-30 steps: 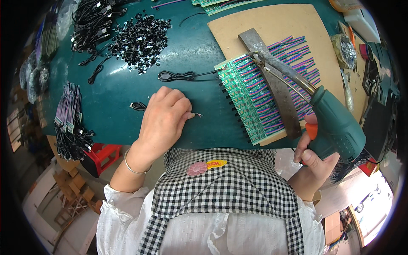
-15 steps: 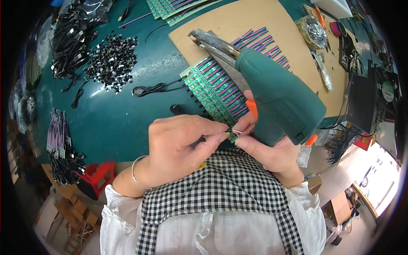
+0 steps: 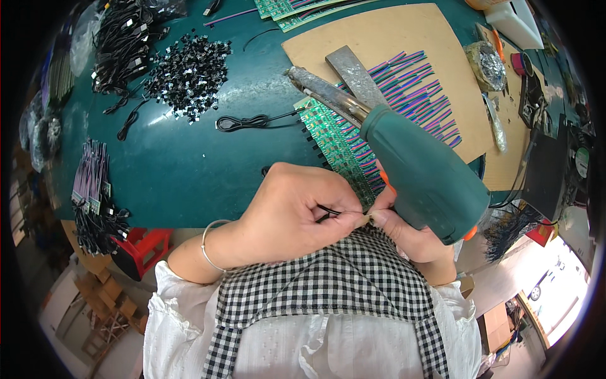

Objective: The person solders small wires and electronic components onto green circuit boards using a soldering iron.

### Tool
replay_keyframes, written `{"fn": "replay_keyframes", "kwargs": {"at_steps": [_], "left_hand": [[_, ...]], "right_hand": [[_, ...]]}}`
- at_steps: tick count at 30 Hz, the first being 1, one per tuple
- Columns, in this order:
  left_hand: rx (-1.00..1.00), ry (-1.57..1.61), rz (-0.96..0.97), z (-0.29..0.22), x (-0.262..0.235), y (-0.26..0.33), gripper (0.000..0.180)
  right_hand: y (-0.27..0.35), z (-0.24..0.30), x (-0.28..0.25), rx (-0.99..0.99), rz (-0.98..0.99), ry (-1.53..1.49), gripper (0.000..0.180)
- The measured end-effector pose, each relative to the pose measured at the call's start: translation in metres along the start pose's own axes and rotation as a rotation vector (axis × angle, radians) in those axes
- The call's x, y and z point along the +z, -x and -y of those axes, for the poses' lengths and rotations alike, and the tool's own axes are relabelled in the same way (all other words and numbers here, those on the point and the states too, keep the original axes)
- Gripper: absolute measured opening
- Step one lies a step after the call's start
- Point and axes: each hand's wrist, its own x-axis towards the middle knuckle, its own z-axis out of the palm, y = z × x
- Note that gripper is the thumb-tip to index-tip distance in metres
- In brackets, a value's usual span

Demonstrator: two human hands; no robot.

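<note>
My left hand [image 3: 309,205] pinches a thin black cable [image 3: 327,212], with a short bend of it showing between the fingers. Its fingertips meet those of my right hand [image 3: 413,237], whose thumb and forefinger are pressed together there; the cable's end is hidden. My right hand also holds a green gun-shaped soldering tool [image 3: 423,170] with an orange trigger, its metal barrel pointing to the far left. Beneath the barrel lies a green circuit board panel [image 3: 334,139] with rows of coloured wires [image 3: 435,104]. A flat metal bar [image 3: 355,72] rests across it.
A tan board [image 3: 385,31] lies under the panel on the green table [image 3: 170,170]. At left are a pile of small black connectors [image 3: 189,76], bundled black cables [image 3: 123,57] and purple wires [image 3: 91,170]. A coiled black cable [image 3: 243,122] reaches the panel. A foil-wrapped lump [image 3: 489,66] sits far right.
My fingertips have closed together, and the pale wire ends seen between them before are now hidden. The view has shifted, with the table things farther right. More of the metal bar shows beside the barrel.
</note>
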Motion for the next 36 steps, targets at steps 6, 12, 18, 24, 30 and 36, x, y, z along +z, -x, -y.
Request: {"fn": "replay_keyframes", "kwargs": {"at_steps": [6,12,18,24,30,36], "left_hand": [[0.240,-0.289,-0.270,0.010,0.016,0.003,0.006],[0.073,-0.136,-0.269,0.005,0.011,0.000,0.005],[0.052,-0.077,-0.370,0.005,0.012,-0.006,0.007],[-0.091,-0.211,-0.548,0.031,-0.020,-0.023,0.009],[-0.031,-0.380,-0.647,0.048,-0.027,-0.039,0.010],[-0.053,-0.443,-0.665,0.048,-0.030,-0.039,0.009]], "right_hand": [[-0.015,0.003,0.003,-0.354,-0.117,0.367,0.049],[-0.004,-0.018,0.013,-0.090,-0.175,0.196,0.055],[-0.011,-0.015,0.017,-0.168,-0.232,0.340,0.037],[-0.009,-0.014,0.007,-0.367,-0.262,0.461,0.066],[0.006,-0.021,-0.013,-0.263,-0.272,-0.015,0.072],[0.026,-0.020,-0.015,0.017,-0.387,-0.434,0.072]]}}
